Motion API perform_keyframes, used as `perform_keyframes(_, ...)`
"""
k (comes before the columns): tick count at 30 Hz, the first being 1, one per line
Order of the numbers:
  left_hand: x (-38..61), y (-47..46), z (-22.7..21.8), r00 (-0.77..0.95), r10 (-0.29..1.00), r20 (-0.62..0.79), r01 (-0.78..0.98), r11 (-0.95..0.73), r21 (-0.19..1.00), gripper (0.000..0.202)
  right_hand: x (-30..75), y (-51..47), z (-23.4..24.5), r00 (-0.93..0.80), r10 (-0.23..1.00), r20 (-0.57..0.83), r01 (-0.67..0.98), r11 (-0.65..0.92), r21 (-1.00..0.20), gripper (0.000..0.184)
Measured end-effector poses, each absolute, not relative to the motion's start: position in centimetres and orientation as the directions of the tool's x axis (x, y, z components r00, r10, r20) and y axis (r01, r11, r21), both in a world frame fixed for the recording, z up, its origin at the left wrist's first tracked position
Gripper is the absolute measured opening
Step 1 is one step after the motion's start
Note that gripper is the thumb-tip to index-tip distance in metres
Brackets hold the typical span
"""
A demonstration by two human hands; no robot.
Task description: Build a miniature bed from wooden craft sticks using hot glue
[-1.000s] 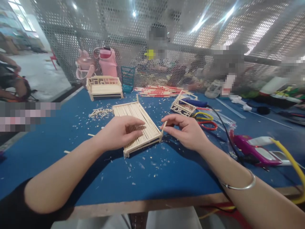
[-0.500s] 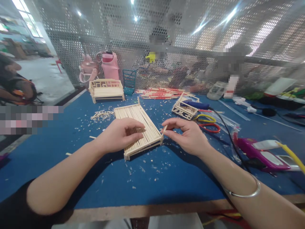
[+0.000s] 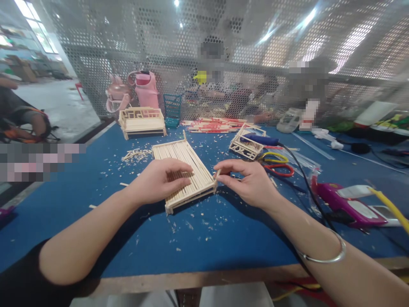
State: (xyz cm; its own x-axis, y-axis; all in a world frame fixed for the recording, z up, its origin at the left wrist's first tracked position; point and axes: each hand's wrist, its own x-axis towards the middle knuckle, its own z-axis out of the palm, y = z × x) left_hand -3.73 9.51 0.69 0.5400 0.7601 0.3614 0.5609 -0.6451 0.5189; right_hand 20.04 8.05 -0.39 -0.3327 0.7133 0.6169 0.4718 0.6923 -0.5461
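A small frame of thin wooden sticks, with a slatted top, lies at an angle on the blue table. My left hand rests over its left side, thumb and fingers apart on the slats. At the near right corner my right hand pinches a short wooden stick that stands up against the corner. One thin post rises from the far right corner. Whether the pinched stick is joined to the frame, I cannot tell.
A miniature wooden bench and pink bottle stand behind. Scraps lie left. Red-tipped sticks, a second small stick frame, a blue-handled corded tool, scissors and a purple glue gun lie right.
Both hands stay almost in place, the right still pinching the stick at the corner. The whole view has shifted very slightly.
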Motion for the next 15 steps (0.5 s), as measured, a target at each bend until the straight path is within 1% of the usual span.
perform_keyframes(4,-3.68,9.37,0.77,0.532,0.76,0.373,0.561,-0.647,0.517,0.032,20.09,7.84,-0.45,-0.349,0.705,0.618,0.465,0.702,-0.539,0.02)
perform_keyframes(8,-3.7,9.15,1.1,0.503,0.767,0.398,0.578,-0.641,0.505,0.033,20.27,7.6,-0.47,-0.369,0.721,0.586,0.424,0.692,-0.584,0.049)
perform_keyframes(10,-3.74,9.08,1.28,0.497,0.766,0.408,0.586,-0.643,0.493,0.033,20.41,7.62,-0.47,-0.355,0.724,0.591,0.416,0.689,-0.594,0.059)
perform_keyframes(12,-3.82,9.08,1.39,0.493,0.763,0.418,0.592,-0.646,0.482,0.032,20.52,7.7,-0.44,-0.339,0.689,0.641,0.406,0.721,-0.561,0.06)
perform_keyframes(15,-3.97,9.14,1.35,0.479,0.759,0.441,0.597,-0.65,0.47,0.032,20.57,7.73,-0.29,-0.322,0.597,0.735,0.413,0.787,-0.458,0.05)
